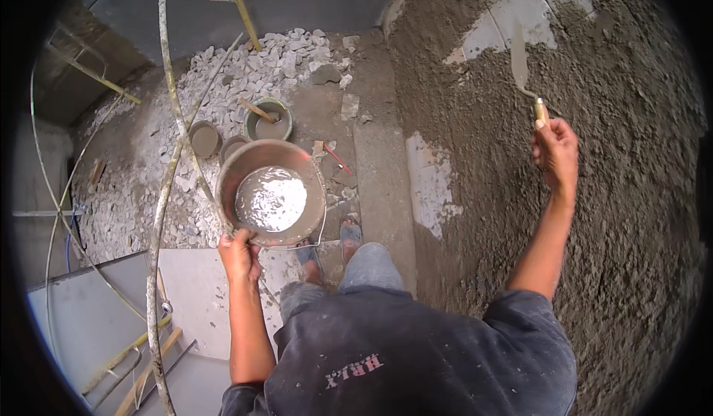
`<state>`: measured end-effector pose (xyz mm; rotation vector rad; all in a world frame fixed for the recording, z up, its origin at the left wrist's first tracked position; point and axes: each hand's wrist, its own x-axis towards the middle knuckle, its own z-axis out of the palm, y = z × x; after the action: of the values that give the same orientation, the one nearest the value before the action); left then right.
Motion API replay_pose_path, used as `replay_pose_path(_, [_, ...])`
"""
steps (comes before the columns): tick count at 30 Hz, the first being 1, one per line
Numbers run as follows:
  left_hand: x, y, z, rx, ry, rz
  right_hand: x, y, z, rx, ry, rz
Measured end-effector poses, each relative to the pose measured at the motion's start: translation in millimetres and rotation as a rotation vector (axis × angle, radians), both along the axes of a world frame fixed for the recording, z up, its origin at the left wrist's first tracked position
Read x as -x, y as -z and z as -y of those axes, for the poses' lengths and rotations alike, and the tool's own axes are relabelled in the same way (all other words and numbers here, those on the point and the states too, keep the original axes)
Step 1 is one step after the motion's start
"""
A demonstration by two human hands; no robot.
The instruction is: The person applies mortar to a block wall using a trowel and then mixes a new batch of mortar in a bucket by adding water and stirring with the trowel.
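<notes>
My left hand [239, 256] is closed on the near-left rim of a bucket [313, 186], which has a thin wire handle hanging at its right side. Wet grey mix [272, 199] with a bright glare lies in the bottom of the bucket. Out to the right, my right hand [555, 155] grips the wooden handle of a pointed trowel [520, 61]. The trowel's blade points away from me, in front of a wall [490, 267] coated with rough grey-brown mortar. Whether the blade touches the wall, I cannot tell.
Several smaller buckets stand beyond mine, one a green-rimmed bucket [289, 129] with a stick in it. Broken rubble [278, 56] covers the floor behind them. Scaffold poles [165, 215] cross at the left. Pale patches [431, 186] show on the wall. A red tool [339, 159] lies on the floor.
</notes>
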<state>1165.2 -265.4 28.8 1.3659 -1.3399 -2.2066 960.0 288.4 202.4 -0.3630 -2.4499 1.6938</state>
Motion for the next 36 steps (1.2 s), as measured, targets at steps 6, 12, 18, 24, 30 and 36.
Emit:
replay_pose_path(6, [12, 12, -8, 0.029, 0.245, -0.029, -46, -59, 139, -0.716, -0.521, 0.083])
replay_pose_path(12, [40, -25, -16, 0.183, 0.471, -0.116, -48, -8, 259, -1.285, -0.88, 0.017])
replay_pose_path(18, [47, -27, 2, 0.293, 0.499, -0.219, -38, 58, 276, -1.045, -1.072, -0.004])
replay_pose_path(24, [49, -22, 36, 0.208, 0.435, -0.204, -86, 141, 286, -0.324, -0.902, 0.302])
replay_pose_path(30, [58, -3, 54, 0.138, 0.213, -0.11, -61, 119, 307, -0.152, -0.862, 0.211])
replay_pose_path(36, [77, 33, 58, 0.091, 0.038, -0.111, -7, 186, 269, 0.259, -0.816, 0.276])
